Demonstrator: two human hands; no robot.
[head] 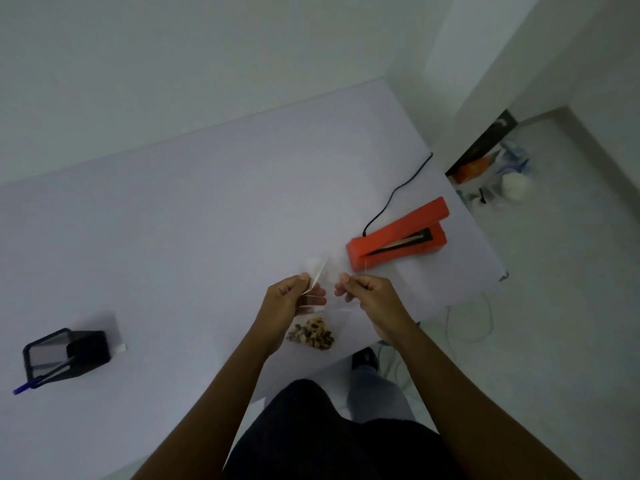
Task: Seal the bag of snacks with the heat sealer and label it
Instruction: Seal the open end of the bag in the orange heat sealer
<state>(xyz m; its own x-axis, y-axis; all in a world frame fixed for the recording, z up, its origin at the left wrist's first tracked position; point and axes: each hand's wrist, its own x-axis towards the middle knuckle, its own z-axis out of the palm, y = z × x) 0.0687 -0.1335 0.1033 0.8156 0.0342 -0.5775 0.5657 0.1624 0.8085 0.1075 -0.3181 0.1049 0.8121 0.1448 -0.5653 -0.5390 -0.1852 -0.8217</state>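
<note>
A clear plastic bag (323,271) with brown snacks (311,333) in its bottom hangs over the white table (173,220) near its front edge. My left hand (294,299) pinches the bag's top left edge between thumb and fingers. My right hand (363,292) pinches the top right edge, so the mouth is held between both hands. The orange heat sealer (398,237) lies on the table just beyond and to the right of my right hand, its jaw raised and a black cord (394,195) running off the back.
A black mesh pen holder (65,355) with a blue pen (24,388) stands at the left, a small white piece (122,348) beside it. The table's right edge drops to the floor, where boxes and clutter (491,168) sit. My legs are below the front edge.
</note>
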